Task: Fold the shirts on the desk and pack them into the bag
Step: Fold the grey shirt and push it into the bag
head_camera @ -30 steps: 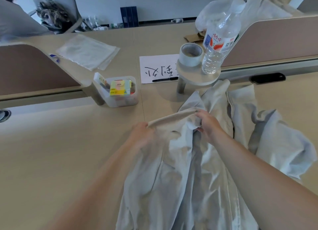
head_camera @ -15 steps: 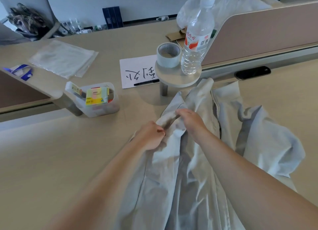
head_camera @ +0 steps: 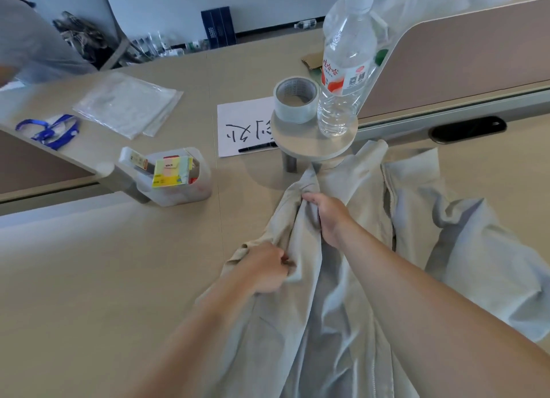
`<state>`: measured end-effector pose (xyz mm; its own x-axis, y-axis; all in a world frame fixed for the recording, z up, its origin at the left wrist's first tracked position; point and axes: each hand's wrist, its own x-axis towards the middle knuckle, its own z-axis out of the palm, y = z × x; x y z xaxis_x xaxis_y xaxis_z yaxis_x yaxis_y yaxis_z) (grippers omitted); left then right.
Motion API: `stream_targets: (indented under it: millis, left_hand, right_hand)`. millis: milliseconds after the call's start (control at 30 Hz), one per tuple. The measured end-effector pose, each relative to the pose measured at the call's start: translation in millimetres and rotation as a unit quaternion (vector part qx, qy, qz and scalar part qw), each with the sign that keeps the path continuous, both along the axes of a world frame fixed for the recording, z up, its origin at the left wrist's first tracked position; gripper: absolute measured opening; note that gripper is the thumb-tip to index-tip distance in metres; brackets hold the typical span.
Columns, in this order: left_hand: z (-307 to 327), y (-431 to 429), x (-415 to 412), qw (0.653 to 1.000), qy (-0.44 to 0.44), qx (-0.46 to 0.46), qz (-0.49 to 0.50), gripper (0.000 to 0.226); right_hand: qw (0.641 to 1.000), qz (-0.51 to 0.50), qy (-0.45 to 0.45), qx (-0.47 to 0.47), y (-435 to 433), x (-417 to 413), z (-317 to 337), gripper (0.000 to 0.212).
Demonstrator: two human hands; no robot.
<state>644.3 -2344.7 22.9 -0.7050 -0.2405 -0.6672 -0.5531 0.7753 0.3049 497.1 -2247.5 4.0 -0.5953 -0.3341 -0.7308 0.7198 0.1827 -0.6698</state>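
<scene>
A pale desk (head_camera: pixel 89 278) is seen, with a crumpled grey shirt (head_camera: pixel 327 323) spread over it from the centre toward 5 o'clock. A clear bin (head_camera: pixel 178 189) of sticky notes is set at 10 o'clock and a stack of clear plastic bags (head_camera: pixel 128 103) at 11 o'clock. A handwritten sheet of paper (head_camera: pixel 235 120) is laid at 12 o'clock, touched by a small round stand (head_camera: pixel 312 143).

Water bottle (head_camera: pixel 345 70), tape roll (head_camera: pixel 295 100) on round stand (head_camera: pixel 309 143); blue lanyard (head_camera: pixel 47 132), perhaps.
</scene>
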Motion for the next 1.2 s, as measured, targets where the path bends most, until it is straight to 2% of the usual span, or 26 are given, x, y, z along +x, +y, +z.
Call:
stream_targets:
  millis: [67, 100, 167, 233, 333, 433, 533, 667, 733, 800, 900, 967, 1000, 1067, 1133, 1200]
  left_hand:
    - [-3.7, 8.1, 3.4, 1.000, 0.005, 0.015, 0.000, 0.055]
    - [-2.3, 11.1, 3.6, 0.999, 0.026, 0.026, 0.022, 0.055]
    - [1.5, 14.3, 3.5, 0.987, 0.086, 0.062, 0.123, 0.032]
    - [8.1, 12.9, 5.9, 0.963, 0.126, 0.090, 0.222, 0.023]
    - [10.1, 8.3, 13.2, 0.958, 0.148, 0.078, 0.232, 0.025]
    - [10.9, 8.0, 20.9, 0.970, 0.104, 0.057, 0.213, 0.031]
    - [2.3, 11.2, 27.8, 0.959, 0.101, 0.108, 0.240, 0.030]
    - [-10.2, 21.0, 35.0, 0.969, 0.107, 0.132, 0.177, 0.034]
    - [-7.7, 24.8, 37.6, 0.967, 0.089, 0.165, 0.171, 0.042]
    - [-5.1, 24.2, 41.4, 0.954, 0.115, 0.190, 0.203, 0.037]
    - [5.6, 18.8, 49.1, 0.945, 0.159, 0.128, 0.255, 0.031]
    - [14.1, 17.2, 59.0, 0.930, 0.159, 0.148, 0.298, 0.026]
    - [17.8, 18.8, 63.2, 0.915, 0.145, 0.196, 0.323, 0.024]
    - [28.5, 28.3, 74.2, 0.886, 0.079, 0.290, 0.354, 0.021]
    - [28.5, 37.2, 90.4, 0.881, 0.030, 0.327, 0.340, 0.032]
    - [22.0, 43.2, 110.9, 0.883, 0.034, 0.338, 0.323, 0.043]
  right_hand:
    - [1.000, 0.019, -0.003, 0.008, -0.6, -3.1, -5.3, 0.030]
    - [0.999, 0.030, 0.015, 0.020, -2.1, -5.6, -5.7, 0.032]
    - [0.991, 0.082, 0.086, 0.064, -3.2, -9.0, -1.3, 0.030]
    - [0.970, 0.170, 0.136, 0.112, 1.4, -7.5, 3.9, 0.026]
    - [0.946, 0.280, 0.074, 0.149, 16.2, 1.1, 14.9, 0.033]
    - [0.929, 0.347, 0.004, 0.127, 24.0, 11.3, 22.9, 0.039]
    - [0.957, 0.273, 0.027, 0.100, 19.1, 24.0, 14.6, 0.028]
    - [0.971, 0.211, 0.063, 0.093, 3.7, 34.8, 10.8, 0.011]
    - [0.962, 0.234, 0.092, 0.102, -0.3, 36.6, 15.6, 0.013]
    - [0.949, 0.268, 0.126, 0.109, 1.4, 40.4, 23.4, 0.014]
    - [0.931, 0.268, 0.187, 0.162, 17.5, 51.7, 39.3, 0.037]
    - [0.924, 0.255, 0.212, 0.188, 33.2, 66.6, 46.3, 0.040]
    - [0.934, 0.247, 0.190, 0.178, 39.9, 76.5, 52.0, 0.038]
    - [0.969, 0.197, 0.083, 0.127, 50.6, 99.1, 58.3, 0.037]
    - [0.983, 0.163, 0.019, 0.087, 56.7, 121.1, 54.8, 0.046]
    - [0.982, 0.171, 0.004, 0.085, 64.5, 143.1, 45.9, 0.057]
